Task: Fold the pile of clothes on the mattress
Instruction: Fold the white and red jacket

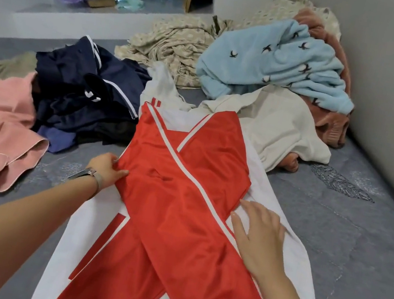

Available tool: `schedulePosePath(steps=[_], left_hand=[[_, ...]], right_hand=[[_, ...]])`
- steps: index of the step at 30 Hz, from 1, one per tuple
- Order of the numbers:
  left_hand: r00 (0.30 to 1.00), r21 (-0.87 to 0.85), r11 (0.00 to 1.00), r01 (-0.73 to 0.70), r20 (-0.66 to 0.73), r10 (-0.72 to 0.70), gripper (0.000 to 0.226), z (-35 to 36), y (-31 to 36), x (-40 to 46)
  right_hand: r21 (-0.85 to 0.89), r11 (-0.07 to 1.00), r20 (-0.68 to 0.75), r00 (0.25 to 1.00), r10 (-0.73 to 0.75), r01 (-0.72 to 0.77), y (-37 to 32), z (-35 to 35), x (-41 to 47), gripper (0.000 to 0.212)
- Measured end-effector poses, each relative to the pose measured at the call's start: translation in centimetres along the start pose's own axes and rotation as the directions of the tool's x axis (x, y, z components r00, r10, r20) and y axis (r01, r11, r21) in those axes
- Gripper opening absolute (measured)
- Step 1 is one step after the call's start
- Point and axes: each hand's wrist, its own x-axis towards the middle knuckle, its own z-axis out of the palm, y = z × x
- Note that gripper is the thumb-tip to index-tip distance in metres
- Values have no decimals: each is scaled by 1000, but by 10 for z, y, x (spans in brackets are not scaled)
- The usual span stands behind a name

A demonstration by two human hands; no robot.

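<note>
Head view: the red-and-white satin jacket (180, 211) lies flat at frame centre on the grey mattress (357, 241), sleeves crossed, its long axis running from you toward the upper frame. Your left hand (109, 168) pinches its left edge; your right hand (258, 234) presses flat, fingers straight, on the right side. Both hands are about equally near.

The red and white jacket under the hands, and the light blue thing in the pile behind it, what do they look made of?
The red and white jacket looks like smooth, slightly shiny synthetic sportswear fabric: light gleams along its creases. The light blue garment looks like thick, matte plush fleece, with a fuzzy surface and soft, rounded folds. Both are judged by look alone.
</note>
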Motion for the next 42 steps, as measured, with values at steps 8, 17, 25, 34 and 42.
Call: schedulePosePath(steps=[8, 17, 25, 34, 42], left_hand=[[893, -433, 882, 185, -300, -335, 35, -10, -23, 14], [999, -573, 819, -25, -53, -7, 37, -20, 34, 86], [927, -375, 898, -232, -365, 87, 32, -33, 77, 94], [999, -717, 695, 41, 47, -9, 23, -25, 47, 93], [987, -724, 676, -139, -42, 158, 8, -61, 22, 61]], right_hand=[[327, 945, -128, 990, 54, -9, -13, 6, 56, 44], [252, 935, 45, 968, 246, -250, -48, 4, 203, 66], [166, 968, -262, 938, 225, -186, -39, -27, 245, 33], [562, 793, 99, 971, 217, -235, -42, -20, 246, 83], [645, 759, 83, 996, 46, -89, -51, -56, 212, 30]])
